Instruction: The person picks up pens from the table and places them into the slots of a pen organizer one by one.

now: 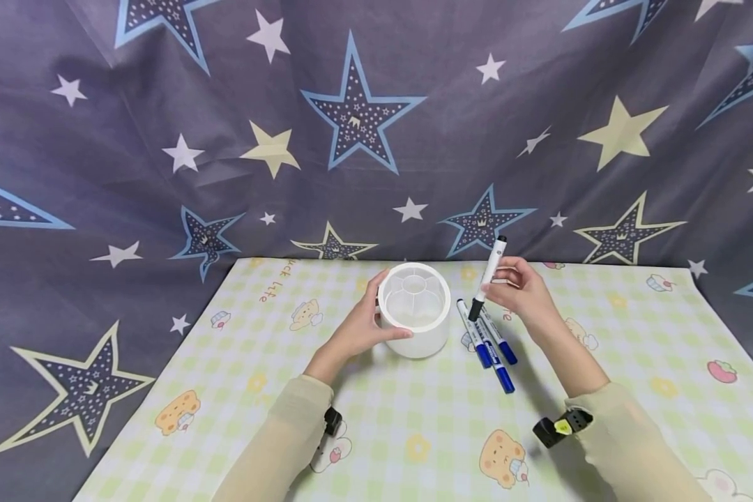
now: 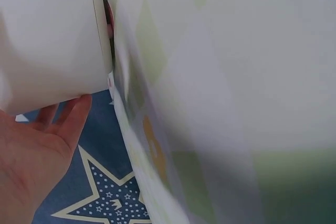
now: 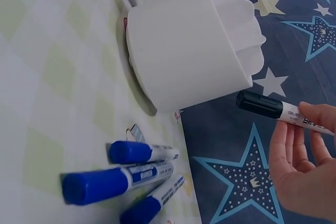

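Note:
A white round pen holder with inner compartments stands on the table. My left hand grips it from the left side, its thumb across the front and the fingers behind. Pinched between the thumb and fingers of my right hand is a black-capped whiteboard marker, held above the table with its black cap pointing down. In the right wrist view the marker's cap is close to the holder's rim but apart from it. Three blue-capped markers lie in a small pile right of the holder.
A checked tablecloth with cartoon prints covers the table. Behind its far edge hangs a dark curtain patterned with stars. Each wrist wears a small black camera, seen at the right cuff and the left cuff.

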Demonstrator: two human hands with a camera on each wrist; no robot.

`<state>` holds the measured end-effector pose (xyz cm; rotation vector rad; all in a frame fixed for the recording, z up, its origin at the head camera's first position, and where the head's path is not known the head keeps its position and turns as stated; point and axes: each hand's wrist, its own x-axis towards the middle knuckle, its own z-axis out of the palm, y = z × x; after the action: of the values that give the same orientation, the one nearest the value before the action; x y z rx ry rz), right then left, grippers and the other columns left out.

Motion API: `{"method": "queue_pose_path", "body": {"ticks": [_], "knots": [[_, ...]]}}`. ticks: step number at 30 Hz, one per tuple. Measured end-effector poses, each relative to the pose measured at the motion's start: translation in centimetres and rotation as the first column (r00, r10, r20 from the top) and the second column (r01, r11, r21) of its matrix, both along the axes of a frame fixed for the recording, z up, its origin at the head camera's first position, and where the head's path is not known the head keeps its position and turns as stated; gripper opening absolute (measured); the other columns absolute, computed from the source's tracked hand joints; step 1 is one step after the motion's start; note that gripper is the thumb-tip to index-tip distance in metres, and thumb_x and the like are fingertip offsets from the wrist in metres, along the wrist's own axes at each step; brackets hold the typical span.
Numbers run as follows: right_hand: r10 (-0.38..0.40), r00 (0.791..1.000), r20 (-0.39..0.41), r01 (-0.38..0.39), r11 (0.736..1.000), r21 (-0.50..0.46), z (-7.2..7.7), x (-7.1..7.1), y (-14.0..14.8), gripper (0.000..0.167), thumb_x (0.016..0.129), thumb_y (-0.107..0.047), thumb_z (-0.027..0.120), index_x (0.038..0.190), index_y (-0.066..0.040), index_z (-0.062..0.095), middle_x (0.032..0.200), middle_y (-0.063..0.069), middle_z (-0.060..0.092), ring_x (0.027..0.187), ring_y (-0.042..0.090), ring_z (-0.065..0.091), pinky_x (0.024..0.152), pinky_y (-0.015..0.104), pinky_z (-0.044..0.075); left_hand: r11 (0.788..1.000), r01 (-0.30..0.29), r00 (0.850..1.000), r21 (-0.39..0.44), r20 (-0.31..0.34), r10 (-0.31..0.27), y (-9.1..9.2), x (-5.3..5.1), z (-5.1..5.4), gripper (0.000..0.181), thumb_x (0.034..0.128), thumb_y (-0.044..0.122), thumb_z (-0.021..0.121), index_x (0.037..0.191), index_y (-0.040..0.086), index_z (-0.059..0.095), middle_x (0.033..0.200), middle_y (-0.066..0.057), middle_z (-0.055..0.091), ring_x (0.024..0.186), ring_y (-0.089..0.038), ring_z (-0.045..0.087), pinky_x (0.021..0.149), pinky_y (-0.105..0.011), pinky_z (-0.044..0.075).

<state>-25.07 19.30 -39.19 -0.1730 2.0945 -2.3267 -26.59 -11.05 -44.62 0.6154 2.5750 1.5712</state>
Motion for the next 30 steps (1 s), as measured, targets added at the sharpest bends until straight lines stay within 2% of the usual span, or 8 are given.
{"method": "queue_pose_path", "body": {"ticks": [4,10,21,30], "knots": [[-0.012,1.0,-0.007,0.012,1.0,-0.003,0.4,-0.1,-0.6,0.037,0.088,0.007,0.065,0.111,-0.019,0.051,0.089,-0.013,0.064,0.081,0.0,0.066,0.079,0.016,0.059,1.0,-0.002,1.0,0.0,0.001,0.002,0.0,0.1,0.0,0.12,0.0692,0.021,0.093,0.155,0.043,0.012,0.158,0.001,0.037,0.132,-0.029,0.053,0.108,-0.043,0.049],[-0.028,1.0,-0.007,0.027,0.998,-0.061,0.9,-0.1,-1.3,0.036,0.088,0.01,0.062,0.11,-0.016,0.051,0.089,-0.012,0.064,0.081,0.0,0.067,0.079,0.016,0.059,1.0,-0.003,1.0,0.001,-0.001,0.003,0.1,0.1,-0.1,0.121,0.0693,0.022,0.093,0.156,0.043,0.01,0.158,0.001,0.037,0.132,-0.028,0.053,0.107,-0.043,0.049],[-0.047,0.998,-0.044,0.044,0.996,-0.081,1.2,-0.3,-2.2,0.038,0.088,0.011,0.061,0.108,-0.02,0.05,0.092,-0.011,0.062,0.082,-0.001,0.067,0.081,0.016,0.059,1.0,-0.006,1.0,-0.004,0.004,0.006,0.1,0.0,-0.2,0.12,0.0697,0.023,0.092,0.155,0.043,0.011,0.157,0.001,0.037,0.133,-0.028,0.052,0.107,-0.043,0.049],[-0.085,0.994,-0.069,0.076,0.989,-0.129,1.4,-0.2,-3.1,0.037,0.088,0.013,0.059,0.108,-0.017,0.049,0.089,-0.013,0.064,0.082,-0.001,0.067,0.081,0.016,0.059,1.0,-0.009,1.0,0.006,0.004,0.009,0.1,0.2,-0.1,0.12,0.0699,0.021,0.092,0.155,0.042,0.011,0.157,-0.002,0.038,0.132,-0.029,0.053,0.106,-0.044,0.05]]}}
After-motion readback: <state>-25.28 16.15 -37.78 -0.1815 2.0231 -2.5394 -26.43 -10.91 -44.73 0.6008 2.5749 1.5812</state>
